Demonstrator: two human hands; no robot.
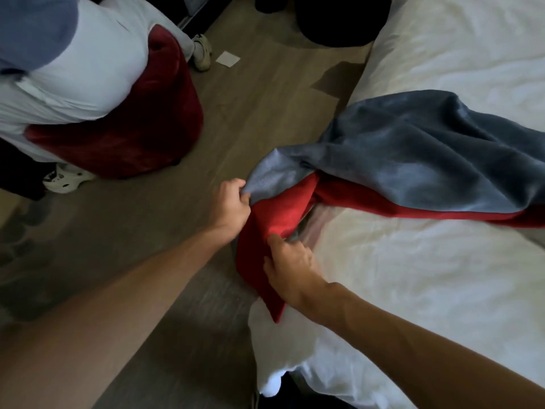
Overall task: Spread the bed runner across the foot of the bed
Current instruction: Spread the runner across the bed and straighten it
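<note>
The bed runner (413,160), grey-blue on one face and red on the other, lies bunched and twisted across the white bed (427,284), its long axis running away to my right. My left hand (231,203) pinches its grey corner; my right hand (290,268) grips the red edge, both at the near end.

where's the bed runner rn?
Head view, centre-right: the bed runner, grey on one face and red on the other, lies bunched across the white bed. Its near end hangs over the bed's edge, held by the left hand and right hand.
</note>
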